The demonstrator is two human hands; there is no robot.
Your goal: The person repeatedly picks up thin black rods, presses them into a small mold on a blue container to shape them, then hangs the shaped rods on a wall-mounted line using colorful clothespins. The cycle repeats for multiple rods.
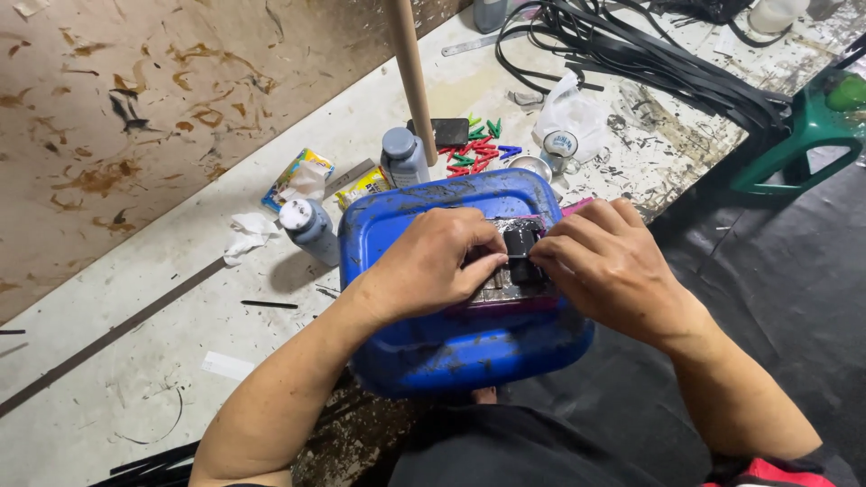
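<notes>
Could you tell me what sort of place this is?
Probably a small craft workshop: a stained workbench carries black straps and grey bottles, while both hands press a black piece on an upturned blue tub.

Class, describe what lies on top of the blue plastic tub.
On the blue tub, a flat dark slab and a small black piece, pinched by left hand and right hand. The hands hide the rest.

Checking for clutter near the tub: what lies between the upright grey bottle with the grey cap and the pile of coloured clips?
In the head view, a wooden stick slants across between the grey bottle and the coloured clips, with a dark flat block behind its lower end.
</notes>
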